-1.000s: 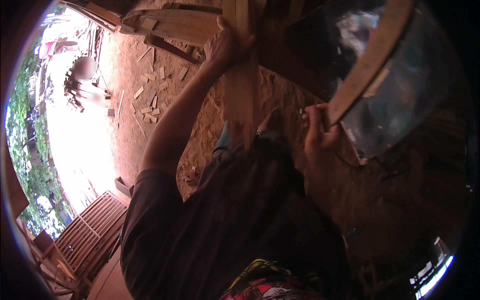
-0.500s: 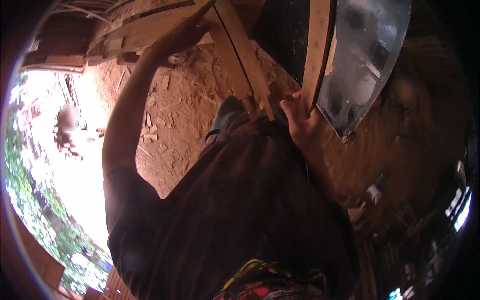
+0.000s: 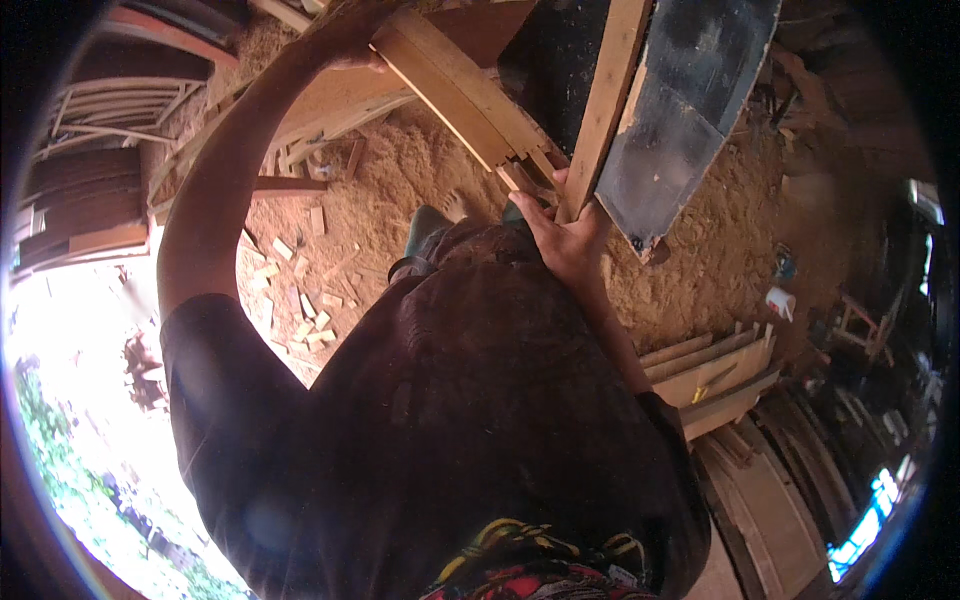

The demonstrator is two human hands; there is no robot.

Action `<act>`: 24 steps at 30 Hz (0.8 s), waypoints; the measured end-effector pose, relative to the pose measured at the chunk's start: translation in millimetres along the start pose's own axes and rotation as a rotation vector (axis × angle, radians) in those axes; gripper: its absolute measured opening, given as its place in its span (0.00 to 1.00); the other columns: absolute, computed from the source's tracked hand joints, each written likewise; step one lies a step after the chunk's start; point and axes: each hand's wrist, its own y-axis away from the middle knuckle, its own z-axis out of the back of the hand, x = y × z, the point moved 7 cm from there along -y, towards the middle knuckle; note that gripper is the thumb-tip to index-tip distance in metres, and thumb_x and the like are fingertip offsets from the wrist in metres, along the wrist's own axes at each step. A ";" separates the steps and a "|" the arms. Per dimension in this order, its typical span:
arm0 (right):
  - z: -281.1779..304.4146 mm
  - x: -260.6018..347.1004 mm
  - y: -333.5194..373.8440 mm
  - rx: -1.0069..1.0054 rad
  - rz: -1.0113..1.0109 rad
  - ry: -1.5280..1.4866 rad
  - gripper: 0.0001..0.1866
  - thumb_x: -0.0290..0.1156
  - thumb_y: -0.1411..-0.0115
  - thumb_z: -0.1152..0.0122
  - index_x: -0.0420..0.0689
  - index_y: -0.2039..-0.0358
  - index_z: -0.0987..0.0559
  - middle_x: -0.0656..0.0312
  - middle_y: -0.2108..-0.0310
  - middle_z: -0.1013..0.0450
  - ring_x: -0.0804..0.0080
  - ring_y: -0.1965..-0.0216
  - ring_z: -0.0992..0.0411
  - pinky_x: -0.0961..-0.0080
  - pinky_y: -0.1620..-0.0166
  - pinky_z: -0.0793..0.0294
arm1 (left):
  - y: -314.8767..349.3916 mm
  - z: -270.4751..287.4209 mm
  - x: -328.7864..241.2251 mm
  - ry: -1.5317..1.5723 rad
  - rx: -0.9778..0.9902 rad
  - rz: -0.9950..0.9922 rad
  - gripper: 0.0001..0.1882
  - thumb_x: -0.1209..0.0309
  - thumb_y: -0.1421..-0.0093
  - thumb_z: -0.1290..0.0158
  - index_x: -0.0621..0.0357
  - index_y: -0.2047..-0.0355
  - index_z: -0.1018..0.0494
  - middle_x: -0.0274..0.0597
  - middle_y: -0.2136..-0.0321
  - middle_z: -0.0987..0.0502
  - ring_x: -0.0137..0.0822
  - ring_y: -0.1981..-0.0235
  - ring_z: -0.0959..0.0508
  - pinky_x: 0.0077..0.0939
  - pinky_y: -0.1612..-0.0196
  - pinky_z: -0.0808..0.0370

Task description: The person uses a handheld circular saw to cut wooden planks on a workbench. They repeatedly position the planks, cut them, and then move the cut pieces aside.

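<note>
Two narrow wooden boards [image 3: 450, 95] lie side by side, slanting from the upper left toward my body. Their near ends are cut into narrow tongues. My left hand [image 3: 350, 42] is closed on the far end of the boards, its fingers partly hidden. My right hand [image 3: 570, 245] grips the near, tongued ends, thumb on the left and fingertips showing between the pieces. Against the same hand rests the end of a long wooden bar [image 3: 605, 105]. Right of the bar is a dark, glossy panel [image 3: 665, 135] with a chipped, pointed near end.
Sawdust and several small wood offcuts [image 3: 315, 325] cover the floor at left. Curved timber [image 3: 340, 105] lies behind my left arm. Stacked boards [image 3: 715, 375] stand at my right, with a white container [image 3: 780, 302] beyond them.
The boards have tilted further left, and the dark gap between them looks narrower. My left hand has moved left with their far end. My right hand stays at the near ends as the view shifts.
</note>
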 end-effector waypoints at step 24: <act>86.8 23.6 -255.2 0.088 0.630 0.456 0.37 0.47 0.48 0.17 0.41 0.45 0.25 0.52 0.51 0.21 0.59 0.51 0.20 0.62 0.47 0.20 | -6.3 25.2 1.5 0.327 0.064 0.294 0.61 0.45 0.62 0.24 0.49 0.29 0.39 0.58 0.39 0.26 0.59 0.36 0.28 0.54 0.31 0.35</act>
